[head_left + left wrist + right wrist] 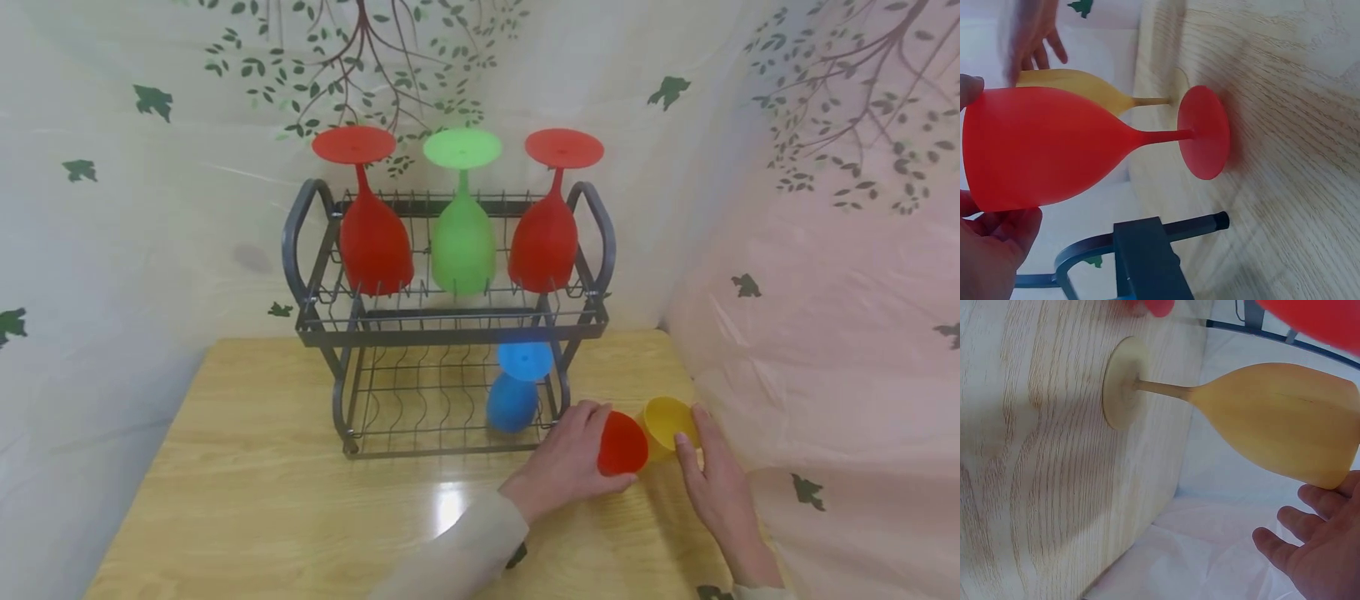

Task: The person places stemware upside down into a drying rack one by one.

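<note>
My left hand (573, 458) grips a red plastic goblet (1054, 147) by its bowl near the rim, thumb on one side and fingers on the other. The goblet is upright, its round foot right at the wooden tabletop. Just right of it stands a yellow goblet (1279, 422), also upright, its foot on the table. At the yellow rim is my right hand (723, 492), fingers extended and spread along the bowl's right side. Its thumb overlaps the near edge in the head view. The right hand looks blurred in the left wrist view.
A black two-tier dish rack (450, 337) stands left of my hands. Upside down on its upper tier are a red goblet (375, 242), a green goblet (463, 242) and another red goblet (543, 242). A blue goblet (513, 404) is inverted below. Leaf-patterned cloth (825, 350) borders the table.
</note>
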Tool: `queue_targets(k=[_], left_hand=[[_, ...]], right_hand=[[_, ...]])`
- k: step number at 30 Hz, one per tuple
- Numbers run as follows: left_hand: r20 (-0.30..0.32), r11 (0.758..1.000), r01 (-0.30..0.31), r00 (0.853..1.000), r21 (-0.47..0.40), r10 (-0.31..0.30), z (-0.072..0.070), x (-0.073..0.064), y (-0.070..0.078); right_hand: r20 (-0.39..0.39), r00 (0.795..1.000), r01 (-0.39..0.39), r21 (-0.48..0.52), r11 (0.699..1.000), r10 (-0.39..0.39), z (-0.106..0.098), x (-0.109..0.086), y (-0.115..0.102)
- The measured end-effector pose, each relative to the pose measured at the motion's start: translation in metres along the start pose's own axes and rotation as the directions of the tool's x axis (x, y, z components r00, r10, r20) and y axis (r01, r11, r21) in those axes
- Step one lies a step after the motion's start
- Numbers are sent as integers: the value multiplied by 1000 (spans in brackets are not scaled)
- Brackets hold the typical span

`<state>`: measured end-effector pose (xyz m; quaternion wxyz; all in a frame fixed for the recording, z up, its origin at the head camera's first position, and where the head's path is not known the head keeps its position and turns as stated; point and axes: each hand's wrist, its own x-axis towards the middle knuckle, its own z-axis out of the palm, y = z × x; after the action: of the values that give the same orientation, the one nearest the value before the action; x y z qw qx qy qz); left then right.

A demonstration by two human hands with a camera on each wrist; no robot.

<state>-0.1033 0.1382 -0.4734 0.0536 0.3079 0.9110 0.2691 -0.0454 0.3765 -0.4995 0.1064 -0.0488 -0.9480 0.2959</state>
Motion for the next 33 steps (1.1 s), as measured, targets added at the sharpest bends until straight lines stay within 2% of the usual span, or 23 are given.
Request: queue_targets(k=[4,11,18,27,33], left_hand=[[-11,992,30,999,-123,-32,-8,-11,-1],[-52,985,-4,999,-172,-5,-19,-32,-5],[-64,958,2,998,-286,-22,-33,-55,-10],[-123,950,5,991,-312,-46,-52,-82,-20],[-166,938,-9,985,-347,-52,-65,-97,-27]], right_hand=[[0,1000,-4,-4,1000,4,-2,0,0],[7,1000,-5,-9,1000,5,-4,1,0],[13,1000,-2,5,1000,2,-2,1,-2],[-14,1000,26,-1,1000,-26,3,4,-4],[-24,1000,-6,1,1000,6,2,1,-8]])
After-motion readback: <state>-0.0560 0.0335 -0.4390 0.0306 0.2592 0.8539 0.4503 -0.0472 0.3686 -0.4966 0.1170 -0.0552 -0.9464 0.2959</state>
